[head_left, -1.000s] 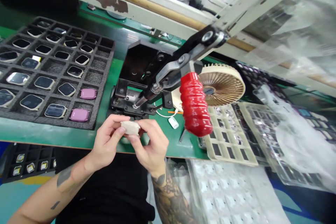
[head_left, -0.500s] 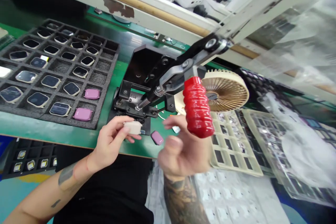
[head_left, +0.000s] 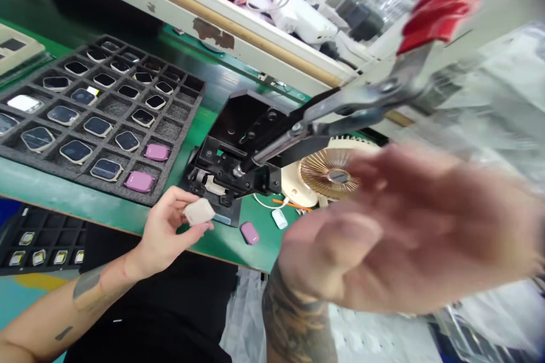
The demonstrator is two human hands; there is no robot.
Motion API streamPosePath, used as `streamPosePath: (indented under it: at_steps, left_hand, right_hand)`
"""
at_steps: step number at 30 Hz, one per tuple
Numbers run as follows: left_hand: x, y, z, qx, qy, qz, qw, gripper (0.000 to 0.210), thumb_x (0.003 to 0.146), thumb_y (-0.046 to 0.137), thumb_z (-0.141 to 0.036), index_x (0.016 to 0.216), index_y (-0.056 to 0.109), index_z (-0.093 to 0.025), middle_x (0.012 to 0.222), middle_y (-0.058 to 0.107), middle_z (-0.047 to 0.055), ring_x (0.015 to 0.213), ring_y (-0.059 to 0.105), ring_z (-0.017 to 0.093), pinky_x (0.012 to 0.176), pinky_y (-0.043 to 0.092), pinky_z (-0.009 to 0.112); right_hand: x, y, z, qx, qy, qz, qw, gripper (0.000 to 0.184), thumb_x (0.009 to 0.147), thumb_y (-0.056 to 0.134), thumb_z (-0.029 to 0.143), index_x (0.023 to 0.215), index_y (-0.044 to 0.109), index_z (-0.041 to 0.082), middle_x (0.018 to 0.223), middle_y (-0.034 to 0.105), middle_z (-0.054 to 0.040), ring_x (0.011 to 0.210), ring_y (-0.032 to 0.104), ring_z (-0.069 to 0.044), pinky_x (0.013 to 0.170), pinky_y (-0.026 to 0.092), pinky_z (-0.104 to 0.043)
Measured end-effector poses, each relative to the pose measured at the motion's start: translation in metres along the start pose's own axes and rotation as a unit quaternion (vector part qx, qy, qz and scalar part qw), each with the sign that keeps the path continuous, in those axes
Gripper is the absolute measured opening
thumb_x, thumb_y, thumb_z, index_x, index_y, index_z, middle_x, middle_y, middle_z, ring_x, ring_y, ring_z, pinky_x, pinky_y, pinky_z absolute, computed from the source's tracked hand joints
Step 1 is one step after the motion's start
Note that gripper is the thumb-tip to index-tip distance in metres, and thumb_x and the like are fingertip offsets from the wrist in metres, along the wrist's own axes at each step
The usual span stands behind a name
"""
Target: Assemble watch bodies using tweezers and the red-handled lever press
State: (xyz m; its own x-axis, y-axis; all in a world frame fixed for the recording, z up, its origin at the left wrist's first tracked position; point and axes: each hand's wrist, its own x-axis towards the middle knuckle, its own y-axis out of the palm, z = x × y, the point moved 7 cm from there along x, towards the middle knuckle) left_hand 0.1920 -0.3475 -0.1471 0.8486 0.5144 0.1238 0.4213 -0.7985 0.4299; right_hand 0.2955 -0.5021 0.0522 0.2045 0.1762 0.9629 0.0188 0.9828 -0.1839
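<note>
Much of the right side is lost to blur: the right hand (head_left: pixel 395 232), large and close to the camera, is smeared so that its fingertips cannot be made out, and it covers part of a cream-coloured fan (head_left: pixel 327 173) and the bench behind it. A ribbed red lever handle (head_left: pixel 443 5), also blurred, rises above this hand, apart from it, and is cut off by the top edge. The hand appears loosely open; exactly how wide its fingers spread, I cannot tell.

The left hand (head_left: pixel 168 229) is sharper. Its thumb and fingers are closed on the edges of a beige watch case (head_left: pixel 198 212), held tilted just in front of a black lever press (head_left: pixel 255 150); the fingers behind the case are partly hidden. Inside the press, a pale piece (head_left: pixel 215 185) is partly covered by the black frame.

On the green bench (head_left: pixel 255 255), just right of the press, lie a purple watch case (head_left: pixel 249 233) and a small white device (head_left: pixel 279 218). To the left, a grey foam tray (head_left: pixel 154 195), its far-left corner outside the view, holds rows of dark-faced watches (head_left: pixel 106 169) and two purple cases (head_left: pixel 139 181) near its front right corner.
</note>
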Motion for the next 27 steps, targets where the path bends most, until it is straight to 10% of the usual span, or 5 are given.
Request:
streamPosePath:
  at_steps: [3, 7, 12, 18, 27]
  left_hand:
    - [-0.011, -0.014, -0.025, 0.119, 0.069, 0.013, 0.990, 0.036, 0.094, 0.089, -0.012, 0.126, 0.075, -0.021, 0.118, 0.086, 0.011, 0.100, 0.087, 0.023, 0.084, 0.072, 0.027]
    - [-0.020, -0.020, -0.053, 0.322, 0.196, 0.042, 0.925, 0.046, 0.091, 0.091, -0.010, 0.134, 0.081, -0.023, 0.123, 0.083, 0.011, 0.110, 0.083, 0.025, 0.093, 0.071, 0.030]
    - [-0.013, -0.002, -0.066, 0.406, 0.288, 0.077, 0.864, 0.049, 0.095, 0.086, -0.007, 0.141, 0.076, -0.020, 0.123, 0.083, 0.010, 0.110, 0.083, 0.022, 0.103, 0.068, 0.029]
    - [0.003, 0.005, -0.062, 0.538, 0.273, 0.075, 0.794, 0.037, 0.108, 0.075, -0.016, 0.144, 0.072, -0.019, 0.132, 0.079, 0.015, 0.122, 0.080, 0.029, 0.108, 0.067, 0.040]
    - [0.049, 0.052, -0.009, 0.704, 0.153, 0.196, 0.665, 0.024, 0.109, 0.061, -0.013, 0.126, 0.078, -0.016, 0.123, 0.084, 0.017, 0.079, 0.085, 0.027, 0.059, 0.059, 0.035]
  right_hand:
    - [-0.065, 0.007, 0.002, 0.001, 0.084, 0.097, 0.992, 0.037, 0.105, 0.066, 0.013, 0.141, 0.076, 0.020, 0.111, 0.082, -0.0080, 0.097, 0.081, -0.025, 0.083, 0.069, -0.044]
    - [-0.146, 0.044, -0.011, -0.057, 0.184, 0.324, 0.926, 0.044, 0.111, 0.056, 0.013, 0.152, 0.068, 0.023, 0.139, 0.078, -0.0154, 0.130, 0.076, -0.032, 0.110, 0.069, -0.056]
    - [-0.173, 0.080, -0.041, -0.134, 0.181, 0.440, 0.869, 0.049, 0.109, 0.047, 0.008, 0.154, 0.066, 0.014, 0.144, 0.073, -0.0231, 0.137, 0.069, -0.037, 0.119, 0.062, -0.062]
    - [-0.163, 0.060, -0.034, -0.080, 0.256, 0.343, 0.900, 0.040, 0.117, 0.047, 0.016, 0.151, 0.067, 0.022, 0.139, 0.074, -0.0160, 0.133, 0.071, -0.030, 0.114, 0.065, -0.051]
    - [-0.165, 0.002, -0.019, -0.086, 0.256, 0.251, 0.930, 0.051, 0.114, 0.057, 0.018, 0.164, 0.062, 0.027, 0.151, 0.073, -0.0152, 0.139, 0.073, -0.030, 0.111, 0.066, -0.051]
